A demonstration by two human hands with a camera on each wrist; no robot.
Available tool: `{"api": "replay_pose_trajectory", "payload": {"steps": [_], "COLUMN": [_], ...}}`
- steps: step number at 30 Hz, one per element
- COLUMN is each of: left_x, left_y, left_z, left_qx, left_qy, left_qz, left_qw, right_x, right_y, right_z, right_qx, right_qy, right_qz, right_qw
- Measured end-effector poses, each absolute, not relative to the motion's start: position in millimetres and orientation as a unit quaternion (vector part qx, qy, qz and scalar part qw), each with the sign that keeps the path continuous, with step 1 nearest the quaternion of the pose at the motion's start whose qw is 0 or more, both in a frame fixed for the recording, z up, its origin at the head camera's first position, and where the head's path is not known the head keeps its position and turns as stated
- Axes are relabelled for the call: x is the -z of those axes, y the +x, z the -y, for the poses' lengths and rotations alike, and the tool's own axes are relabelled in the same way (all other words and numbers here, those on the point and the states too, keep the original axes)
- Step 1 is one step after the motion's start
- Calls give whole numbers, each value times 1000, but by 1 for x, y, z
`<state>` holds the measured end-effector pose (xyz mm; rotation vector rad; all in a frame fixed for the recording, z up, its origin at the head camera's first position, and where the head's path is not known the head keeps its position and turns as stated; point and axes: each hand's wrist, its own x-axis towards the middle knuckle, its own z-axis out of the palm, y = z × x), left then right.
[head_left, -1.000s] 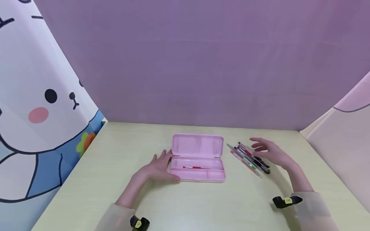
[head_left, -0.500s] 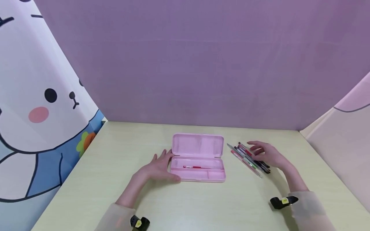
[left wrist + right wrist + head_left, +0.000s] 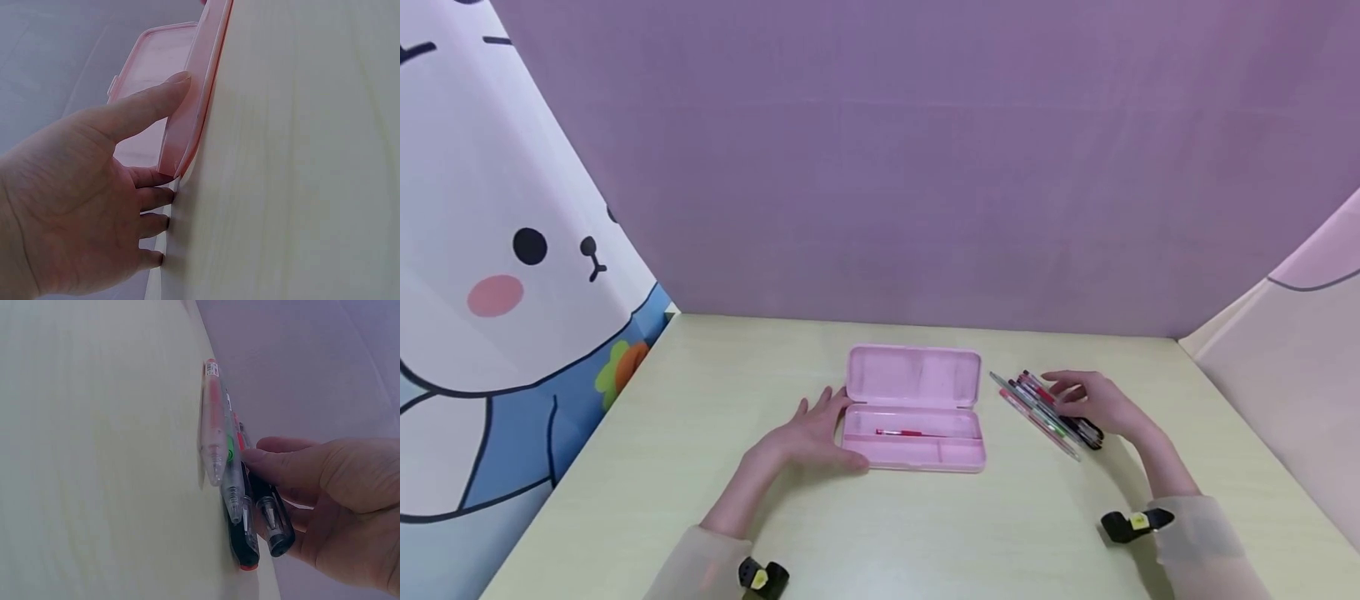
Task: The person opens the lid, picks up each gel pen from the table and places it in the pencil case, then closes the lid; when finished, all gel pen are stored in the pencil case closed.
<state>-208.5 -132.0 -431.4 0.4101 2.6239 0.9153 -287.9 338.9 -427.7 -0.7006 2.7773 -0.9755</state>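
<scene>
A pink pencil case (image 3: 913, 377) stands on the table with its lid folded back. One red pen (image 3: 898, 433) lies in its rear compartment. My left hand (image 3: 808, 437) holds the left end of the case; in the left wrist view the thumb presses the front wall and the index finger touches the far side. To the right lies a bundle of pens (image 3: 1037, 412), some clear, pink, red, green and black. Over its right side my right hand (image 3: 1101, 404) pinches a black-capped pen (image 3: 275, 525) between thumb and fingers. The fingertips behind that pen are partly hidden.
The pale wooden table (image 3: 925, 533) ends at a purple cloth backdrop (image 3: 925, 167). A printed cartoon cloth (image 3: 497, 350) hangs at the left, and a pale cloth (image 3: 1292, 375) borders the right. Dark wrist cameras sit on both cuffs.
My right hand has come slightly left and down onto the pens and now pinches one. Some pens at the right of the bundle have shifted a little. The left hand has stayed put.
</scene>
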Motion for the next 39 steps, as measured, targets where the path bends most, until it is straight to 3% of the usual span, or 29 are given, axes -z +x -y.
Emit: {"api": "replay_pose_trajectory", "payload": {"steps": [8, 29, 39], "left_x": [431, 431, 430], "left_y": [-208, -208, -207], "left_z": [134, 137, 139], "left_qx": [-317, -321, -315], "left_qy": [145, 143, 147], "left_qz": [-923, -921, -923], "left_qw": [166, 167, 166], "right_x": [421, 384, 368], "right_y": [-285, -272, -266], "right_z": [-335, -298, -245], "right_qx": [317, 365, 422], "right_qy": [-223, -188, -217], "right_qz": [-921, -902, -873], "right_qw": [37, -134, -115]}}
